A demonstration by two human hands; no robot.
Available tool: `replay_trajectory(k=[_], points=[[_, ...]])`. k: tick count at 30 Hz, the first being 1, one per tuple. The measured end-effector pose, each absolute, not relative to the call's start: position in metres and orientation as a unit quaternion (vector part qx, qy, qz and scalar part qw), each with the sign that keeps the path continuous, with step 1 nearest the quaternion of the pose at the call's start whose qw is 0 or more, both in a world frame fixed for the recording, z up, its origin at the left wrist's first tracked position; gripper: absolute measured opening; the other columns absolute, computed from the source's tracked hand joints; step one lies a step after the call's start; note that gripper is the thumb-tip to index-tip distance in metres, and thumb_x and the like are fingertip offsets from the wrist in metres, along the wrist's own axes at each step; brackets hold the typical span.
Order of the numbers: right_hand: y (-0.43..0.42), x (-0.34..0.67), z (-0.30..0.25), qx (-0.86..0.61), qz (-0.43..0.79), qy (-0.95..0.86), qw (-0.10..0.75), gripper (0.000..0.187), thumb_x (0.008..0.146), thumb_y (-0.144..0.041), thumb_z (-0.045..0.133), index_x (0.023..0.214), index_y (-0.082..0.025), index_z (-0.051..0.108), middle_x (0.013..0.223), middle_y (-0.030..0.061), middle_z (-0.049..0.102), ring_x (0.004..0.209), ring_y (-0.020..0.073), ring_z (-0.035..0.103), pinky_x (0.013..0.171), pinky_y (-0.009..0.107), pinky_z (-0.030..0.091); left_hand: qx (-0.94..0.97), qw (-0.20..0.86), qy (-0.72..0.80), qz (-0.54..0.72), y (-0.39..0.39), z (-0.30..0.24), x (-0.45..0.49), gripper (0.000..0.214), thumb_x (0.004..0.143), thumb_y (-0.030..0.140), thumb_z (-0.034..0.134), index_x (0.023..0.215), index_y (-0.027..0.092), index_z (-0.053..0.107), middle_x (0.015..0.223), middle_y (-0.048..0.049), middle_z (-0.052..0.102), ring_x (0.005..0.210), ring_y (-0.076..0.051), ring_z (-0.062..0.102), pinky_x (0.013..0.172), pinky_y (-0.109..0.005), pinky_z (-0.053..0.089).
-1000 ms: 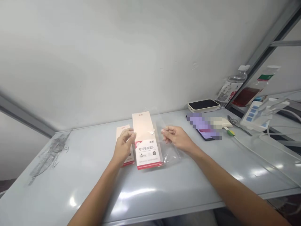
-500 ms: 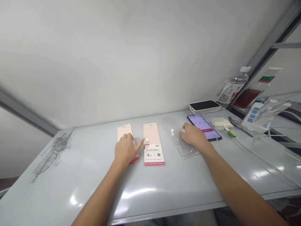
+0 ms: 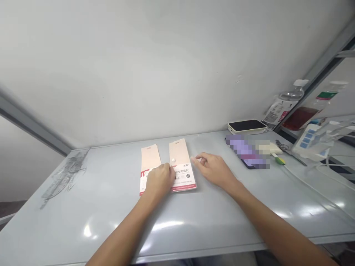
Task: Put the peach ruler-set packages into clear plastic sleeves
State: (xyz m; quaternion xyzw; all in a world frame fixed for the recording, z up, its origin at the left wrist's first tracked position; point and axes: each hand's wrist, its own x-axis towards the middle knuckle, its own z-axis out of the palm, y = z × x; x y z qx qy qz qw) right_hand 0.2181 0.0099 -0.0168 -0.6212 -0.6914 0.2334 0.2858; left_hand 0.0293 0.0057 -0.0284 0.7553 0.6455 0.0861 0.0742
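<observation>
Two pale pink cards with red and white printed lower ends lie side by side on the grey table (image 3: 83, 207). The left card (image 3: 150, 159) and the right card (image 3: 179, 154) point away from me. My left hand (image 3: 159, 181) lies over the lower ends of both, its fingers curled down at the right card's left edge with the tips hidden. My right hand (image 3: 214, 170) rests on the table just right of the right card, fingers loosely apart, forefinger toward the card, holding nothing.
At the back right lie a blurred phone (image 3: 246, 154), a second phone in a cream case (image 3: 245, 126), scissors (image 3: 290, 150), a white cable (image 3: 310, 181) and a power strip (image 3: 306, 138). A water bottle (image 3: 285, 103) leans on the wall.
My right hand has left the clear plastic bag and moved left beside the right card; the bag no longer shows. My left hand has slid right onto both cards' lower ends.
</observation>
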Motion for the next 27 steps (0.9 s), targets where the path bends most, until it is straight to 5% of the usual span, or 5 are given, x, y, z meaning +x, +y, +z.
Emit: replay_trajectory(k=[6,10,16,27], points=[[0.008,0.207,-0.026,-0.476,0.51,-0.634,0.333,0.024,0.077,-0.035,0.049,0.084,-0.015,0.06,0.078,0.0055,0.063,0.069,0.0188,0.059,0.058,0.027,0.045,0.779,0.134,0.581,0.194,-0.005,-0.03,0.036,0.031,0.085,0.042,0.034,0.081,0.018,0.054,0.072,-0.0034,0.06,0.056,-0.013,0.052,0.051,-0.025,0.03],[0.002,0.201,-0.029,-0.47,0.49,-0.649,0.342,0.015,0.075,-0.025,0.048,0.076,-0.014,0.06,0.07,0.0036,0.062,0.062,0.0171,0.058,0.053,0.026,0.043,0.77,0.107,0.595,0.204,-0.008,-0.033,0.039,0.03,0.084,0.043,0.037,0.096,0.02,0.052,0.082,-0.0034,0.061,0.056,-0.012,0.052,0.051,-0.025,0.029],[-0.009,0.195,-0.021,-0.455,0.456,-0.689,0.332,0.013,0.071,-0.017,0.046,0.071,-0.017,0.059,0.068,0.0023,0.061,0.059,0.0144,0.053,0.051,0.024,0.039,0.795,0.085,0.575,0.174,-0.008,-0.031,0.037,0.021,0.083,0.025,0.034,0.075,0.019,0.053,0.068,-0.0032,0.059,0.054,-0.013,0.048,0.049,-0.025,0.026],[-0.012,0.203,-0.013,-0.445,0.455,-0.715,0.289,0.016,0.067,-0.01,0.04,0.066,-0.017,0.054,0.066,-0.0002,0.054,0.055,0.011,0.046,0.047,0.022,0.033,0.851,0.181,0.465,0.165,-0.003,-0.02,0.025,0.029,0.082,0.027,0.032,0.056,0.019,0.04,0.05,0.002,0.039,0.045,-0.01,0.03,0.048,-0.024,0.023]])
